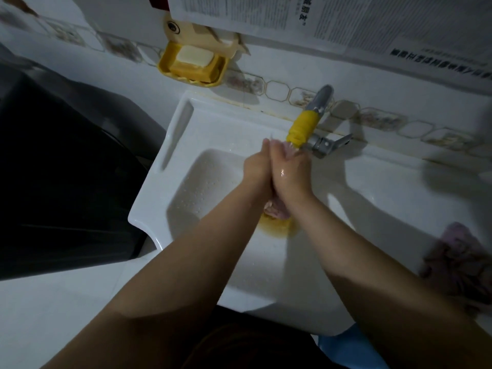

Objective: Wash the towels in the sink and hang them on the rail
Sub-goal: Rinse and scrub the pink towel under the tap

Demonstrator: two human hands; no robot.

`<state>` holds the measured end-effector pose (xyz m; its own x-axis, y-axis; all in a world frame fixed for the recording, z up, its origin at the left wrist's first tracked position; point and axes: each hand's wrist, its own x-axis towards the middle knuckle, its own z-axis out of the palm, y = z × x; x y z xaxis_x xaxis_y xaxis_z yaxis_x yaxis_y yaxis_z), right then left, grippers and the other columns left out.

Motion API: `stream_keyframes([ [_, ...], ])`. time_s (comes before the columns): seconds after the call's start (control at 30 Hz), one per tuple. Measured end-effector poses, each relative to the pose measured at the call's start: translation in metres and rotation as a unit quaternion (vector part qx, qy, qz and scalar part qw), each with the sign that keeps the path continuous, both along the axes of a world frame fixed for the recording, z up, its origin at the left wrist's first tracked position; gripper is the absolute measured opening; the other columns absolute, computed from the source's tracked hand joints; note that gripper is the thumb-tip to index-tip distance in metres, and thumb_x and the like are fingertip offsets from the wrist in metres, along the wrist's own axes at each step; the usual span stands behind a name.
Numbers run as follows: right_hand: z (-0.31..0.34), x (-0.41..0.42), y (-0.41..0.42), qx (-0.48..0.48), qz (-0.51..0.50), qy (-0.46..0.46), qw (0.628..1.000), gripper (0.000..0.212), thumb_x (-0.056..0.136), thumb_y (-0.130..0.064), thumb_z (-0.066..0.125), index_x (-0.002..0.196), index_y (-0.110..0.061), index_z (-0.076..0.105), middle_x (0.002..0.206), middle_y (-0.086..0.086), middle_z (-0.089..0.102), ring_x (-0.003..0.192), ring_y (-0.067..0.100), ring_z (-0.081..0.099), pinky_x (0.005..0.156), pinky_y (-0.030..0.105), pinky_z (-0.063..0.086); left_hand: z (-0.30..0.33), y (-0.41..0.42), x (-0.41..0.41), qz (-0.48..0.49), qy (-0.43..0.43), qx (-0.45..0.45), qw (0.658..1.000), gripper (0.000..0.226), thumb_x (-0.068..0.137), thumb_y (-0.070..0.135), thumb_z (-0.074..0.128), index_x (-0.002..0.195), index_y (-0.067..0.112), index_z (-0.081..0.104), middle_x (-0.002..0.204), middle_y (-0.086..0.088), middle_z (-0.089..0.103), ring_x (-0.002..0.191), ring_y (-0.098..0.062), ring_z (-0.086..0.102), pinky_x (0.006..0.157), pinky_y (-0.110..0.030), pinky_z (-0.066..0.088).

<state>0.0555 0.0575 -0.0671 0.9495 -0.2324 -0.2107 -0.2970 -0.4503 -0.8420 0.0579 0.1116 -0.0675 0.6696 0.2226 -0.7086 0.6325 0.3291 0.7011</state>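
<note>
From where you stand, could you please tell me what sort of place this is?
Probably a home bathroom or washroom: a white ceramic sink, a metal tap with a yellow sleeve on tiled wall, and a yellow wall-mounted soap dish.

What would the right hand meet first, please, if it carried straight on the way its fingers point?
Most likely the yellow sleeve on the tap, just beyond the right hand; depth is unclear.

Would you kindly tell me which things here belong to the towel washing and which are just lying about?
In the job: left hand, right hand, pink towel between them, second towel on the rim, sink, tap.
Lying about: soap dish, newspaper on the wall, dark bin.
</note>
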Motion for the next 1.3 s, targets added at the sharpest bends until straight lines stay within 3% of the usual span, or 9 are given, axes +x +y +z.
stream_keyframes([
  [0.07,0.006,-0.012,0.009,-0.009,0.006,0.015,1.000,0.031,0.090,-0.040,0.049,0.073,-0.017,0.062,0.084,0.016,0.068,0.081,0.027,0.063,0.075,0.035,0.049,-0.002,0.008,0.000,-0.063,-0.028,0.103,0.992,0.040,0.098,0.034,0.046,0.127,0.008,0.051,0.121,-0.014,0.060,0.105,-0.030,0.061,0.083,-0.036,0.048],
  [0.23,0.009,0.024,-0.015,0.007,-0.051,0.080,0.995,0.028,0.093,-0.028,0.055,0.075,-0.009,0.063,0.067,0.010,0.061,0.065,0.016,0.065,0.055,0.021,0.040,0.010,-0.010,-0.016,-0.080,0.054,-0.019,0.995,0.059,0.089,0.058,0.052,0.053,0.011,0.054,0.045,-0.008,0.051,0.030,-0.020,0.044,0.039,-0.021,0.036],
  [0.37,0.014,-0.003,0.015,0.002,-0.003,0.031,1.000,0.036,0.092,-0.037,0.051,0.066,-0.013,0.057,0.082,0.015,0.066,0.079,0.027,0.059,0.073,0.033,0.046,0.014,0.013,-0.002,-0.088,-0.035,0.094,0.991,0.036,0.097,0.035,0.049,0.111,0.004,0.060,0.097,-0.010,0.064,0.086,-0.024,0.065,0.071,-0.031,0.049],
  [0.5,0.005,0.016,-0.010,-0.031,-0.022,0.046,0.998,0.034,0.093,-0.035,0.051,0.071,-0.010,0.058,0.088,0.017,0.068,0.085,0.033,0.064,0.075,0.036,0.050,0.019,0.008,-0.016,-0.133,0.033,-0.037,0.990,0.054,0.096,0.046,0.046,0.057,0.012,0.060,0.053,-0.009,0.058,0.042,-0.019,0.054,0.043,-0.022,0.041],
  [0.63,-0.025,0.022,-0.032,0.061,-0.015,0.156,0.986,0.031,0.096,-0.035,0.046,0.081,-0.011,0.061,0.091,0.012,0.064,0.086,0.025,0.060,0.082,0.033,0.048,0.005,0.030,-0.014,-0.203,-0.020,0.068,0.977,0.036,0.095,0.043,0.052,0.078,0.016,0.069,0.090,-0.015,0.072,0.078,-0.024,0.068,0.077,-0.033,0.055],
  [0.83,-0.029,-0.005,-0.024,0.550,-0.085,0.281,0.782,0.027,0.092,-0.029,0.049,0.108,-0.010,0.060,0.096,0.018,0.066,0.086,0.027,0.063,0.072,0.033,0.055,-0.043,0.061,-0.034,-0.228,0.077,0.260,0.935,0.067,0.095,0.059,0.036,0.123,0.002,0.057,0.125,-0.020,0.059,0.110,-0.035,0.059,0.096,-0.042,0.047],
  [0.97,-0.031,-0.038,-0.008,0.644,0.002,0.351,0.679,0.025,0.071,-0.015,0.060,0.095,-0.022,0.058,0.093,0.019,0.050,0.084,0.029,0.052,0.079,0.026,0.036,-0.042,0.059,-0.067,-0.116,0.111,-0.193,0.968,0.074,0.095,0.062,0.024,0.123,0.005,0.063,0.106,-0.017,0.068,0.095,-0.026,0.066,0.081,-0.033,0.053],
  [1.13,-0.067,-0.075,-0.030,0.548,0.019,0.427,0.719,0.052,0.070,-0.008,0.055,0.122,-0.011,0.057,0.120,0.014,0.061,0.107,0.027,0.057,0.091,0.043,0.047,-0.052,0.071,-0.034,0.073,0.113,-0.215,0.967,0.052,0.101,0.048,0.029,0.099,0.003,0.056,0.065,-0.011,0.069,0.050,-0.022,0.065,0.051,-0.032,0.057],
  [1.3,-0.109,-0.061,-0.048,0.151,0.117,0.415,0.889,0.022,0.093,-0.030,0.056,0.112,-0.030,0.045,0.094,0.006,0.059,0.073,0.020,0.057,0.063,0.037,0.052,-0.040,0.071,-0.035,-0.115,0.075,-0.082,0.987,0.029,0.096,0.012,0.033,0.072,0.015,0.050,0.070,-0.011,0.050,0.048,-0.016,0.044,0.048,-0.026,0.037],
])
